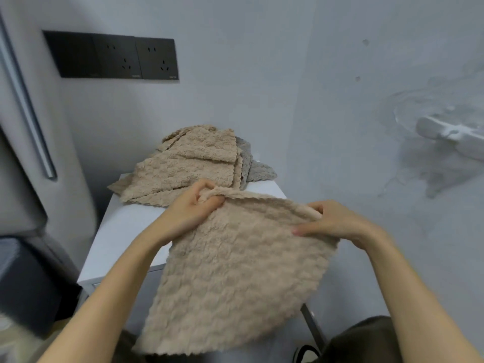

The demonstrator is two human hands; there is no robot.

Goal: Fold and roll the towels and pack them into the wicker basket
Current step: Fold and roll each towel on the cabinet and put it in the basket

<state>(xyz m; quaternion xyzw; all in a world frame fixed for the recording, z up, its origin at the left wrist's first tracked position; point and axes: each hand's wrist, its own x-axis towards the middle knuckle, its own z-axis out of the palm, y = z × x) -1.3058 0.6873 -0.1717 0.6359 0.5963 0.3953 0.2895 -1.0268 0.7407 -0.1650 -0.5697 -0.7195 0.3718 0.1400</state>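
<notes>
A beige fluffy towel (230, 271) hangs in front of me, held up by its top edge over the near side of the white table (117, 231). My left hand (193, 203) grips its top left corner, fingers curled round the bunched cloth. My right hand (332, 221) pinches the top right corner, thumb in front. At the far end of the table lies a loose pile of beige towels (188, 166), with a grey towel (251, 166) under its right side. No wicker basket is in view.
The table stands in a corner of pale walls. A dark socket panel (115, 56) is on the wall at upper left, a grey fridge door with a handle (26, 106) at left. A dark box (23, 284) sits at lower left.
</notes>
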